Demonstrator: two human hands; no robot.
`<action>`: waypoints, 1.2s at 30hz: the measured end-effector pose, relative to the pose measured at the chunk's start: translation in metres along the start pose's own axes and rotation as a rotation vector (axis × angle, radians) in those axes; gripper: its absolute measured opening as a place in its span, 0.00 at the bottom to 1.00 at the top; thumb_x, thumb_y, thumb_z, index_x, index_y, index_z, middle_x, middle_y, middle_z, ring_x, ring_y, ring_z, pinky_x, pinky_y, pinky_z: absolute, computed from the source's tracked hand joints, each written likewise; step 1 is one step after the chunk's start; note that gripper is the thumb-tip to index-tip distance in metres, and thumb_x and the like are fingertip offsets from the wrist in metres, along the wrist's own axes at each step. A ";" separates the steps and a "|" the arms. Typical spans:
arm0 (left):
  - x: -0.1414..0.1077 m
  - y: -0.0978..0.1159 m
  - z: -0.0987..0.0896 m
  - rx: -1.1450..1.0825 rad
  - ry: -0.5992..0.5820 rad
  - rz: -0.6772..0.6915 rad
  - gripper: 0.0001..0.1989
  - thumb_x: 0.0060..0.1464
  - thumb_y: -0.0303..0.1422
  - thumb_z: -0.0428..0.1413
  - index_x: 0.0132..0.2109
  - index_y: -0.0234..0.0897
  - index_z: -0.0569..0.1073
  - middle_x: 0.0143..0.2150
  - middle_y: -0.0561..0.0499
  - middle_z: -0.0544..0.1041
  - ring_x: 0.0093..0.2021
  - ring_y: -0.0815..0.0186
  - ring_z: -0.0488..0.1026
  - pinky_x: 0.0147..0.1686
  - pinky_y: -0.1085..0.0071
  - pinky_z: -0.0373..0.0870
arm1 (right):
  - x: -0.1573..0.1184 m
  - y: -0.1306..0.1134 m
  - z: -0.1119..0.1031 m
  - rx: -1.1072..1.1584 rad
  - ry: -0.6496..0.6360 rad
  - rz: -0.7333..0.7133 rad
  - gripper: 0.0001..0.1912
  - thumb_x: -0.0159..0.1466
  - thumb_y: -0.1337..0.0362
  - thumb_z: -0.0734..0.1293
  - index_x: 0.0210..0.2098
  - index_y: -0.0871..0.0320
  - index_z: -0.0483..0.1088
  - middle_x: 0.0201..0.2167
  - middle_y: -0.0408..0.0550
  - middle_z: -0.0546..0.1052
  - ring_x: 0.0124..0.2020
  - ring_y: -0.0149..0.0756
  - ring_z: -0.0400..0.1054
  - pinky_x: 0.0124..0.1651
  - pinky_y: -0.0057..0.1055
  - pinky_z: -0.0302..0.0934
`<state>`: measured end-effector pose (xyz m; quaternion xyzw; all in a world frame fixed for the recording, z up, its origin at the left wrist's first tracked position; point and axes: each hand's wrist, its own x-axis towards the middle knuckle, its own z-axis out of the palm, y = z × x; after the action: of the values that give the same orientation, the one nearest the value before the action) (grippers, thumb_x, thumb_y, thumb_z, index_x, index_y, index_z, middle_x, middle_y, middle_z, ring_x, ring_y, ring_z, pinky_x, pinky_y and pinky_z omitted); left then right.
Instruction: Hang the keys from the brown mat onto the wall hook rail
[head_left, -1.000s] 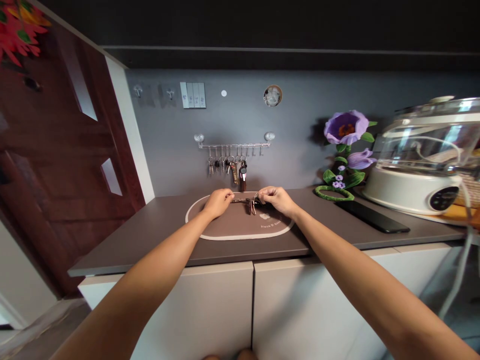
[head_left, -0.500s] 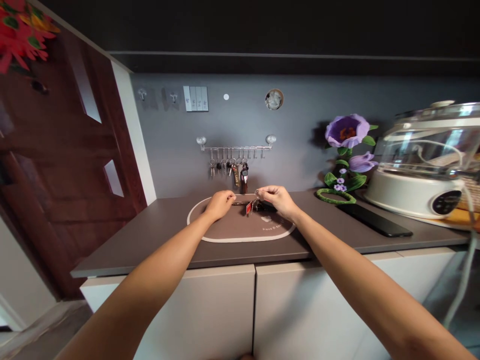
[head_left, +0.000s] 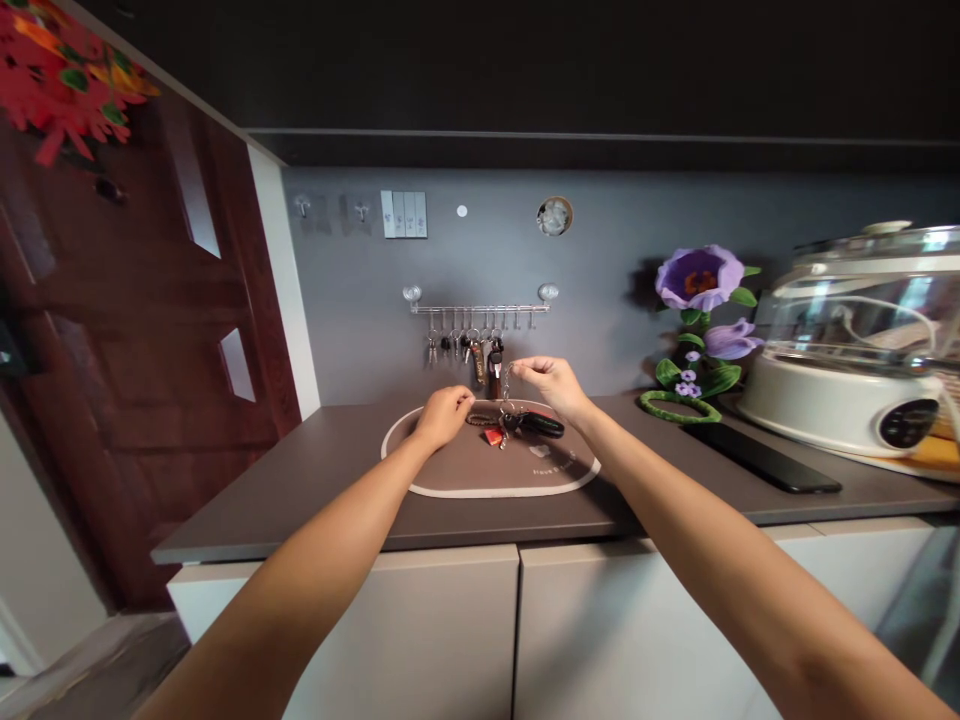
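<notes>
On the oval brown mat (head_left: 450,470) with a pale rim lies a bunch of keys (head_left: 511,420) with a black fob (head_left: 541,425) and a red tag (head_left: 493,437). My right hand (head_left: 553,385) pinches the upper end of the bunch's thin chain, which hangs down to its ring. A beaded strap (head_left: 480,420) extends leftward from the bunch. My left hand (head_left: 445,413) is closed at the strap's left, its fingertips together; whether it grips anything is too small to tell. Several key sets hang from the clear hook rail (head_left: 480,309) behind.
A purple flower ornament (head_left: 699,280) and a black phone (head_left: 761,457) stand and lie at the right, beside a white appliance with a clear cover (head_left: 832,390). A dark shelf (head_left: 525,80) overhangs the counter (head_left: 300,480). A red-brown door (head_left: 165,430) is at the left.
My right hand has risen relative to the mat, drawing the chain upright. The fob and red tag now show more plainly below it. The whole view has shifted slightly.
</notes>
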<state>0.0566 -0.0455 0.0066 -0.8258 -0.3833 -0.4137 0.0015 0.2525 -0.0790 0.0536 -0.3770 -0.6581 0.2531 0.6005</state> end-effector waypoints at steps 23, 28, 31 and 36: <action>0.008 0.024 -0.017 -0.439 0.222 -0.014 0.09 0.45 0.36 0.55 0.32 0.35 0.71 0.32 0.50 0.71 0.32 0.69 0.67 0.32 0.74 0.63 | 0.018 -0.015 0.048 0.141 -0.028 -0.130 0.12 0.50 0.57 0.66 0.22 0.62 0.70 0.20 0.42 0.70 0.23 0.25 0.58 0.31 0.27 0.54; 0.011 0.017 -0.022 -0.459 0.276 -0.030 0.08 0.47 0.35 0.53 0.30 0.35 0.72 0.32 0.50 0.70 0.32 0.70 0.67 0.32 0.74 0.63 | 0.019 -0.015 0.052 0.186 0.009 -0.136 0.12 0.50 0.58 0.66 0.21 0.61 0.69 0.18 0.40 0.67 0.21 0.24 0.56 0.28 0.25 0.52; 0.014 0.011 -0.025 -0.549 0.315 -0.085 0.10 0.47 0.37 0.53 0.30 0.34 0.72 0.32 0.50 0.71 0.32 0.69 0.67 0.34 0.73 0.63 | 0.019 -0.012 0.049 0.219 0.090 -0.088 0.11 0.49 0.58 0.67 0.24 0.61 0.70 0.19 0.41 0.68 0.21 0.24 0.56 0.28 0.25 0.52; 0.018 0.002 -0.027 -0.753 0.362 -0.197 0.13 0.44 0.40 0.55 0.31 0.34 0.71 0.27 0.52 0.71 0.29 0.70 0.66 0.33 0.73 0.62 | 0.013 -0.005 0.044 0.206 0.084 -0.020 0.10 0.48 0.59 0.67 0.24 0.61 0.72 0.22 0.43 0.71 0.22 0.24 0.58 0.30 0.26 0.53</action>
<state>0.0459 -0.0449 0.0374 -0.6422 -0.2759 -0.6613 -0.2723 0.2087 -0.0662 0.0592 -0.3171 -0.6064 0.2975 0.6657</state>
